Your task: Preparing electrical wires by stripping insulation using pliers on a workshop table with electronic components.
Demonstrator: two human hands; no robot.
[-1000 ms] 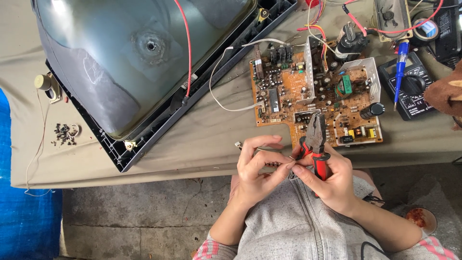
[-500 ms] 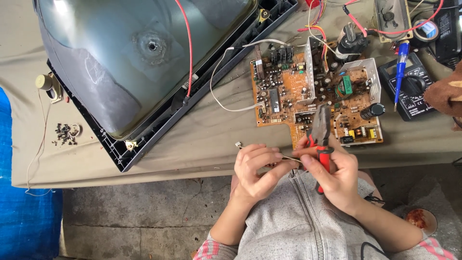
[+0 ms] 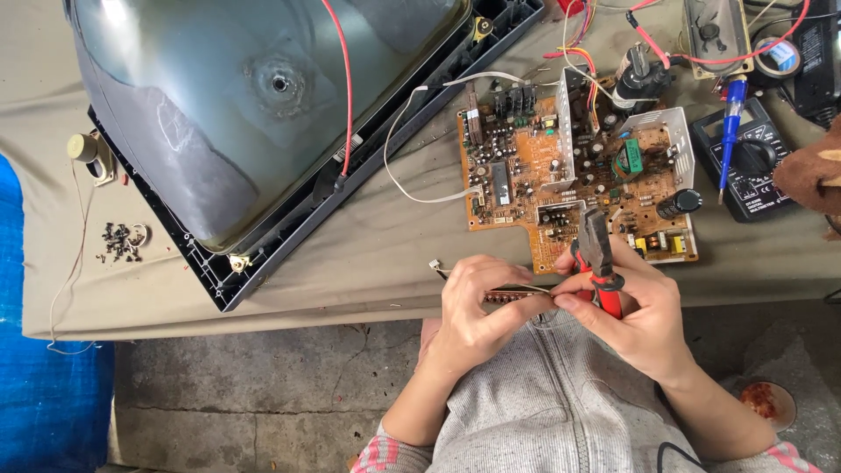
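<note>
Left hand (image 3: 477, 302): closed on small ribbon connector (image 3: 517, 296), counter (image 3: 368, 254) edge at 6 o'clock. Right hand (image 3: 635, 302): gripping red-handled pliers (image 3: 600, 263). Circuit board (image 3: 561, 175) at 12 o'clock.

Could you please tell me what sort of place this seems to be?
Probably an informal electronics repair bench: a bare picture tube lies on the cloth-covered table beside an orange circuit board and a multimeter.

Your left hand (image 3: 477, 302) pinches a small brown strip (image 3: 517, 296), perhaps a ribbon connector. Your right hand (image 3: 635, 307) grips red-handled pliers (image 3: 600, 263) touching its end, just below the orange circuit board (image 3: 569, 175) on the table (image 3: 368, 254).
</note>
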